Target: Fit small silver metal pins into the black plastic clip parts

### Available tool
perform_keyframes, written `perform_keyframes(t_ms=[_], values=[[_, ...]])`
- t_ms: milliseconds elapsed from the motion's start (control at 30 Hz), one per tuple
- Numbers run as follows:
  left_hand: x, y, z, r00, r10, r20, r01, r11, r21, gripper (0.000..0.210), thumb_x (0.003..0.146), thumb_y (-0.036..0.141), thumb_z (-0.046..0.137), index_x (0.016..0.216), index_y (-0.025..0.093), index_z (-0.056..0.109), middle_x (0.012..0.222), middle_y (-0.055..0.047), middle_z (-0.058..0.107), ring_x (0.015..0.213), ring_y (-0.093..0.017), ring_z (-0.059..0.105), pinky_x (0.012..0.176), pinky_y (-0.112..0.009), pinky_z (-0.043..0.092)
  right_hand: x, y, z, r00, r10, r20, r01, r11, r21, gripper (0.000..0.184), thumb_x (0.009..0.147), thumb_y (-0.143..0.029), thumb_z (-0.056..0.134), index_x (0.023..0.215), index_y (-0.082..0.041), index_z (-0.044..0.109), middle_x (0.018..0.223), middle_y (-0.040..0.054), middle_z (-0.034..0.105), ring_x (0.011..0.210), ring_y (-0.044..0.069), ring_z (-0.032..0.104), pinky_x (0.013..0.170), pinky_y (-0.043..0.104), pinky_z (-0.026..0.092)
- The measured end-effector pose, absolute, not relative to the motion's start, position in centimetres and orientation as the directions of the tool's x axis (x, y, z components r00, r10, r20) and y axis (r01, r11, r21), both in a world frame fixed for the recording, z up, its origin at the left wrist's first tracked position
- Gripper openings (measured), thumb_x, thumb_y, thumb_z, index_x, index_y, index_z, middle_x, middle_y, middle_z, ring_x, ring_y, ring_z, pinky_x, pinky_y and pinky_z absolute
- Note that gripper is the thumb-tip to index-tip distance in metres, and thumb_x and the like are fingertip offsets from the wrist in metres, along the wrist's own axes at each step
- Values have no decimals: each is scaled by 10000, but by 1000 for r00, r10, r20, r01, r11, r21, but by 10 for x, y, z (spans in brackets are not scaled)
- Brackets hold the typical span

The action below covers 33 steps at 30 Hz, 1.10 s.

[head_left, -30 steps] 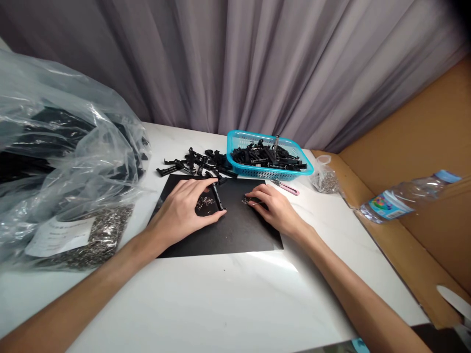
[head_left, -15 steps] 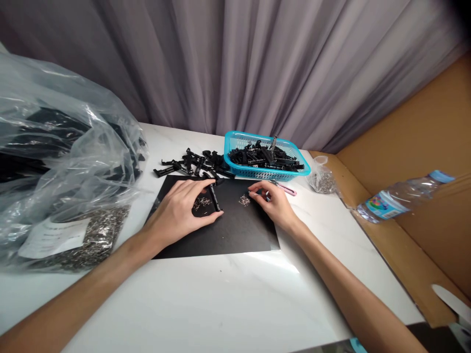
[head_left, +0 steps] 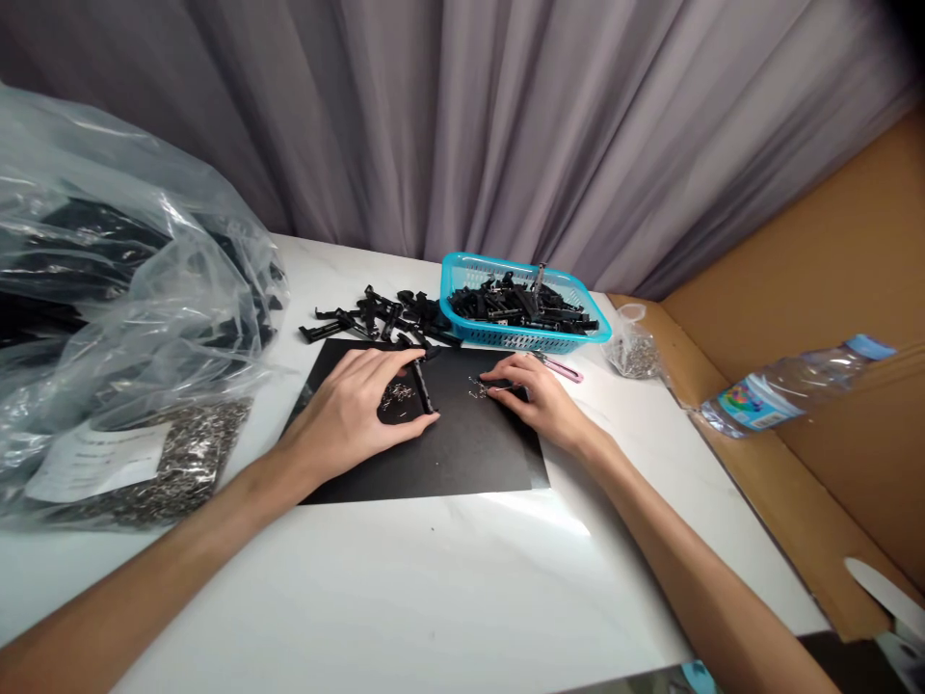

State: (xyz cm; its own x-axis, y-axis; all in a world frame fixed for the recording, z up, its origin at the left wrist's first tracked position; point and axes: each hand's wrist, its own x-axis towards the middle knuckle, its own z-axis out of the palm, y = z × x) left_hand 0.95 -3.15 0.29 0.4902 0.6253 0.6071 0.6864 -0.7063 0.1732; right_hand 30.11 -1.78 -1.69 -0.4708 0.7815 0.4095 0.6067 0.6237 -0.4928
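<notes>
My left hand [head_left: 354,400] grips a narrow black plastic part [head_left: 422,387] between thumb and fingertips, holding it lengthwise above a black sheet [head_left: 448,463]. Behind that part lies a small pile of tiny metal pieces [head_left: 397,395]. On the right side of the sheet, my right hand [head_left: 531,393] reaches down to a second little pile of metal pieces [head_left: 477,388]. Its thumb and index finger are slightly apart at the edge of this pile, and I make out nothing held between them.
Loose black plastic parts [head_left: 376,316] lie beyond the sheet, beside a blue basket [head_left: 524,337] full of similar parts. A pink-handled tool [head_left: 564,368], a small bag of metal pieces [head_left: 636,352] and a bottle [head_left: 787,390] are rightward. Large plastic bags [head_left: 166,289] stand left.
My right hand has shifted slightly left, its fingertips now at the metal pile with a wider gap between them. My left hand keeps the black plastic part in nearly the same place.
</notes>
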Motion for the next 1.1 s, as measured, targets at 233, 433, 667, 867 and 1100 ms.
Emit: perform_keyframes(t_ms=[233,433,667,867,1100], values=[[10,-31,1,501,628,595,678,-713,180,601,870,410,784,1373,150,582,1224,-118,728,1090,-294,679,1010,-432,495,292,-12,-25,-375,835,403,594,550,-587,96,1018,-258,605,976,-228,687,986,53,703,902,215,631,770,342,496],[9,-31,2,508,625,592,677,-715,174,585,877,408,774,1368,156,580,1238,-112,725,1093,-293,672,1010,-434,492,292,-9,-20,-279,841,463,563,534,-631,82,997,-258,602,949,-235,665,1016,54,726,890,221,643,775,349,491],[8,-32,1,510,635,580,675,-714,188,588,876,410,772,1377,166,583,1243,-113,727,1117,-299,667,1021,-442,493,297,-1,-24,-263,839,477,626,525,-577,143,965,-219,589,1036,-233,711,1021,78,724,927,255,640,841,400,511],[8,-32,1,509,628,588,671,-718,185,581,880,416,765,1375,169,585,1247,-118,725,1123,-305,670,1024,-454,499,298,0,-25,-247,843,478,617,517,-593,103,963,-235,603,952,-237,705,1025,74,748,917,259,658,830,402,515],[8,-32,-1,515,625,587,666,-722,184,591,887,412,758,1395,180,567,1264,-116,718,1129,-299,666,1031,-456,497,298,-12,-10,-262,825,501,623,541,-565,154,1009,-250,565,1014,-225,717,993,72,714,904,234,654,816,372,517]])
